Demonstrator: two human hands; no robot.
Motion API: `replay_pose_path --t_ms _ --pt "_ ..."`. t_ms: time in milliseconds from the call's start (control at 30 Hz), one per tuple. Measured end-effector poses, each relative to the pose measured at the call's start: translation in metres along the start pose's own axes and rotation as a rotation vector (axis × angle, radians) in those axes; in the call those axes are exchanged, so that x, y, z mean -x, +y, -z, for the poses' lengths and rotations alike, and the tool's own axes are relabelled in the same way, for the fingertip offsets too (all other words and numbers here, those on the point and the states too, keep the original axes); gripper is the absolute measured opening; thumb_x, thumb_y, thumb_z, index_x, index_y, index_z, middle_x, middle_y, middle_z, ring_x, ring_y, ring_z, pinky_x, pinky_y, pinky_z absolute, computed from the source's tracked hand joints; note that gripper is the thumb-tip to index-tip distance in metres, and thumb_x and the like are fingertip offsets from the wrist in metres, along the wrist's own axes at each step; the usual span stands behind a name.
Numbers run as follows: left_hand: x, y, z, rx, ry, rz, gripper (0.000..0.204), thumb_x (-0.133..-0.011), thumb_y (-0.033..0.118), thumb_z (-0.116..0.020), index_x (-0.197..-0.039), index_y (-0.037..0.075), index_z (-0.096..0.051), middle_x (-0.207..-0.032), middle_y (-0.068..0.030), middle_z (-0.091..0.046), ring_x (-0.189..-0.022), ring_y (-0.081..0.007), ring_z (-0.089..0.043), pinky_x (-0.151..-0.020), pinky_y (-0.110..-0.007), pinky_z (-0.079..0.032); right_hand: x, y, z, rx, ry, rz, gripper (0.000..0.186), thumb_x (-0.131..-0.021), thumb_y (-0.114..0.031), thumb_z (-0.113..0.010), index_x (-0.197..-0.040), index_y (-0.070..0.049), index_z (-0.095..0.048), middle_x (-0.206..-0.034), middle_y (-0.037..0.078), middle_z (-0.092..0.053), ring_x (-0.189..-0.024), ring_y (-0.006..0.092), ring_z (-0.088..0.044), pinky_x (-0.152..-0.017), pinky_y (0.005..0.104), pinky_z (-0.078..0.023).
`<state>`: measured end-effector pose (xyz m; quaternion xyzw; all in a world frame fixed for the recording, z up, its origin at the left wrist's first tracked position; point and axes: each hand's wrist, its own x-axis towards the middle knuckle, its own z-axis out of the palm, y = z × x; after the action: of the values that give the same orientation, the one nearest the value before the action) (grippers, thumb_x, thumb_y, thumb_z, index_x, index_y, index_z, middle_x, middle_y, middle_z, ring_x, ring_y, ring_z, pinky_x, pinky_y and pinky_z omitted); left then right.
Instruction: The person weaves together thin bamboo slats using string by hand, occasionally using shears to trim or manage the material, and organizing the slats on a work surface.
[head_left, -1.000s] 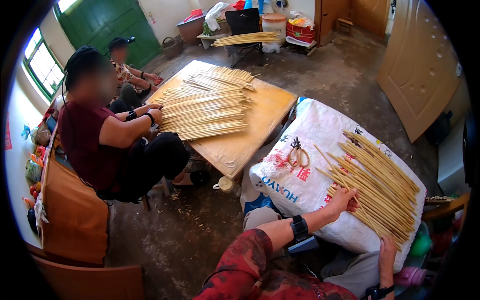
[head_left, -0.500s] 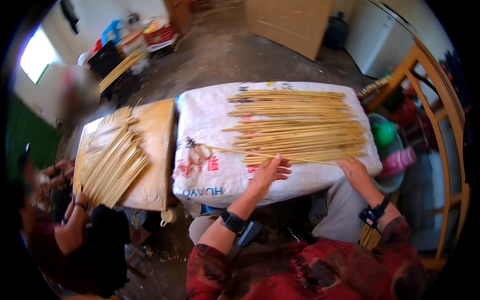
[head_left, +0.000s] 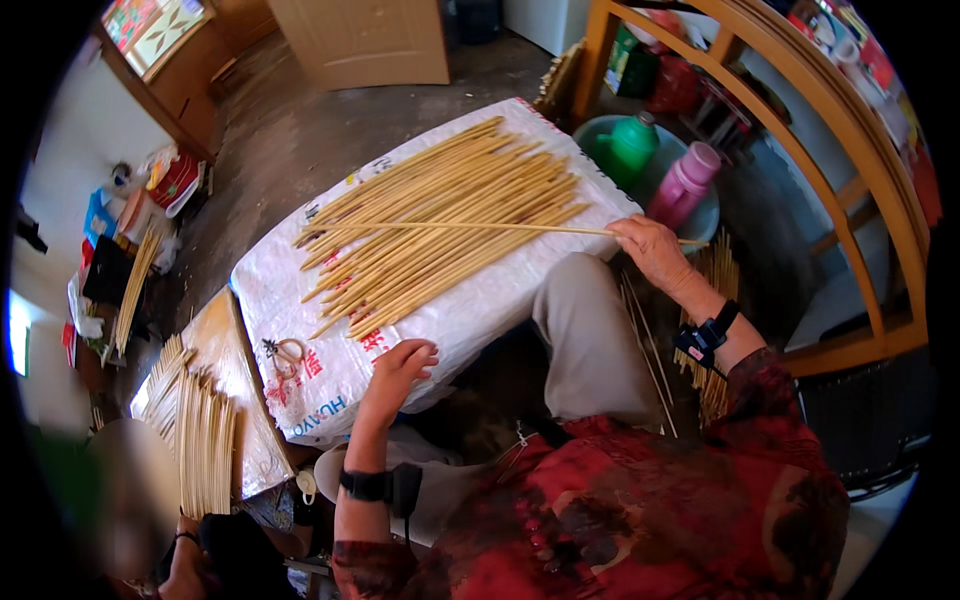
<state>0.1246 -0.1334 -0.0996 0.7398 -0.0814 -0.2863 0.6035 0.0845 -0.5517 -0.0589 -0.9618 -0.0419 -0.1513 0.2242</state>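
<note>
My right hand (head_left: 655,250) is closed on one end of a long, thin straw-coloured stalk (head_left: 480,227). The stalk stretches leftward across a layer of similar stalks (head_left: 450,255) laid side by side on a white woven sack (head_left: 500,295) that covers the table. Its short tail pokes out past my right hand. My left hand (head_left: 398,375) is empty, fingers loosely bent and apart, over the sack's near edge. Close by on the sack lies what looks like a pair of scissors (head_left: 288,352).
At lower left a co-worker's hand (head_left: 188,525) is beside stalks (head_left: 207,440) on another table (head_left: 250,425). On the right are a basin (head_left: 708,215) with a green bottle (head_left: 630,148) and pink bottle (head_left: 685,185), a wooden frame (head_left: 790,140), and more stalks (head_left: 715,330) by my leg.
My view has turned to the right. The stalk that lay near both hands is now in my right hand alone, carried off to the right. My left hand has drawn back from the stalks.
</note>
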Motion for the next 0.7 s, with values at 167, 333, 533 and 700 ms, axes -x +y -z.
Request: replay_pose_path --t_ms 167,333,533,700 --pt "0.041 -0.024 -0.015 0.215 0.120 0.113 0.033 -0.094 0.025 -0.049 -0.109 -0.004 -0.055 -0.101 -0.0140 -0.061 -0.088 -0.0207 -0.062 -0.073 -0.030 -0.051 0.094 0.038 -0.018 -0.198 0.054 -0.202 0.020 -0.080 -0.016 -0.062 -0.098 -0.007 -0.062 -0.086 0.012 -0.060 -0.082 0.0311 -0.059 -0.071 0.0361 -0.047" --pt "0.064 -0.045 -0.048 0.339 0.122 0.227 0.033 -0.093 0.025 -0.051 -0.111 -0.003 -0.054 -0.101 -0.0151 -0.061 -0.090 -0.0227 -0.062 -0.074 -0.031 -0.051 0.168 0.047 -0.033 -0.297 0.062 -0.327 0.018 -0.085 -0.018 -0.059 -0.097 -0.005 -0.062 -0.091 0.011 -0.062 -0.084 0.0305 -0.060 -0.072 0.0363 -0.048" --pt "0.059 0.020 -0.106 0.272 -0.058 -0.023 0.045 -0.092 0.032 -0.052 -0.120 -0.003 -0.048 -0.111 -0.0166 -0.056 -0.096 -0.0253 -0.059 -0.077 -0.035 -0.050 0.138 -0.030 -0.012 -0.278 0.086 -0.009 0.019 -0.082 -0.016 -0.060 -0.100 -0.008 -0.060 -0.079 0.009 -0.057 -0.075 0.0280 -0.059 -0.064 0.0371 -0.048" --pt "0.050 0.062 -0.130 0.501 -0.123 -0.141 0.041 -0.094 0.027 -0.048 -0.122 -0.002 -0.045 -0.117 -0.0166 -0.053 -0.096 -0.0245 -0.059 -0.076 -0.034 -0.050 0.108 -0.066 0.001 -0.202 -0.093 0.236 0.025 -0.078 -0.010 -0.060 -0.103 -0.009 -0.059 -0.076 0.007 -0.052 -0.072 0.0255 -0.058 -0.060 0.0343 -0.048"
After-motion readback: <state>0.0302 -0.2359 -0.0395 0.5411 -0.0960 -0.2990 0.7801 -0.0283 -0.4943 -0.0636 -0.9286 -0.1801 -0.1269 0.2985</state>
